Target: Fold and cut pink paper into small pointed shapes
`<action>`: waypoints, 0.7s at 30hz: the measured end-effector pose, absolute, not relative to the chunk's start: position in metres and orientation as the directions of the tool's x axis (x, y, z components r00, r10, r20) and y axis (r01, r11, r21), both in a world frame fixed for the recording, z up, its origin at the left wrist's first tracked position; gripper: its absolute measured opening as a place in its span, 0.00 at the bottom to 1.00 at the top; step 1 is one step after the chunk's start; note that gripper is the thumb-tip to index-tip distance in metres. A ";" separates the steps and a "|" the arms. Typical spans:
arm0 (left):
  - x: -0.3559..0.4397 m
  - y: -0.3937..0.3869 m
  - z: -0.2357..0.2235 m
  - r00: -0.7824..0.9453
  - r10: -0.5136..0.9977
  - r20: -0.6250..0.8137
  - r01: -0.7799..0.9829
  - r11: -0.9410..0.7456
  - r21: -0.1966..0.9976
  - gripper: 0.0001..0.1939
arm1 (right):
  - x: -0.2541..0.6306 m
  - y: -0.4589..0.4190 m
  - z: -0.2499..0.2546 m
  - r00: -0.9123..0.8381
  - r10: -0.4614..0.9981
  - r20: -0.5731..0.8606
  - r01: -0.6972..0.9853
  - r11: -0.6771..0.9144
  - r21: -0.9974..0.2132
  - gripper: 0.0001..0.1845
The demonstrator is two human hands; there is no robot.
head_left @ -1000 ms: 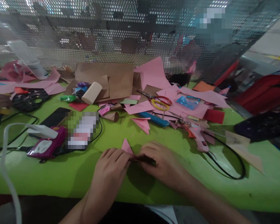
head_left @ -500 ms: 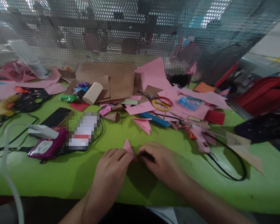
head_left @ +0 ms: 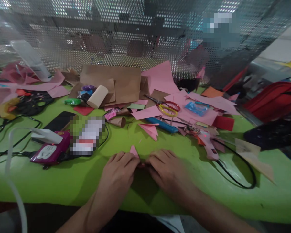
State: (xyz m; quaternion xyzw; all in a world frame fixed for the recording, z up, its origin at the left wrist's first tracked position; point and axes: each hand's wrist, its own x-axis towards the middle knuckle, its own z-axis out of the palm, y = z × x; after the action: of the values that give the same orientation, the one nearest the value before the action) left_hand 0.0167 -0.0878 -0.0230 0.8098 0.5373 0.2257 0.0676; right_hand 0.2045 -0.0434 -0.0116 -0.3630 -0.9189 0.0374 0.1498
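Near the front edge of the green table, my left hand is closed on a small pink piece of paper, whose pointed tip sticks up past the fingers. Close on its right, my right hand has its fingers curled together at the paper's other side; my fingers hide most of the paper, and its lower end shows only as a sliver between the hands. Just beyond them lies a folded pink paper triangle.
Left are a purple power strip with a white plug and a blurred-out phone. A pink glue gun with a black cable lies right. Behind are scissors, a blue cutter, pink scraps and brown cardboard.
My right hand has turned slightly, its fingers now lying more over the paper. The left hand has barely moved and keeps its grip. The view has shifted a little.
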 end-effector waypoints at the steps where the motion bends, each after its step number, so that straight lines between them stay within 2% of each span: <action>1: 0.017 -0.087 -0.023 0.312 0.903 0.294 0.841 -0.407 0.356 0.15 | 0.204 -0.043 -0.012 -0.692 0.682 0.238 0.660 0.730 -0.175 0.03; 6: 0.018 -0.086 -0.025 0.283 0.911 0.299 0.830 -0.389 0.400 0.11 | 0.203 -0.041 -0.009 -0.694 0.697 0.181 0.676 0.717 -0.167 0.02; 9: 0.018 -0.087 -0.025 0.268 0.921 0.281 0.821 -0.371 0.433 0.12 | 0.205 -0.041 -0.008 -0.705 0.682 0.193 0.660 0.731 -0.173 0.05; 12: 0.017 -0.088 -0.025 0.258 0.928 0.270 0.817 -0.359 0.451 0.14 | 0.207 -0.041 -0.008 -0.721 0.656 0.223 0.633 0.755 -0.174 0.03; 21: 0.015 -0.091 -0.026 0.288 0.903 0.318 0.795 -0.410 0.446 0.12 | 0.206 -0.045 -0.015 -0.736 0.584 0.344 0.613 0.789 -0.028 0.05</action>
State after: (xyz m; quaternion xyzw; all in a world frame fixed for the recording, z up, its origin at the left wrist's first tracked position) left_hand 0.0151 -0.0906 -0.0258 0.7960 0.5335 0.2674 0.1010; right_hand 0.2059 -0.0453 -0.0149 -0.3215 -0.9306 -0.0434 0.1698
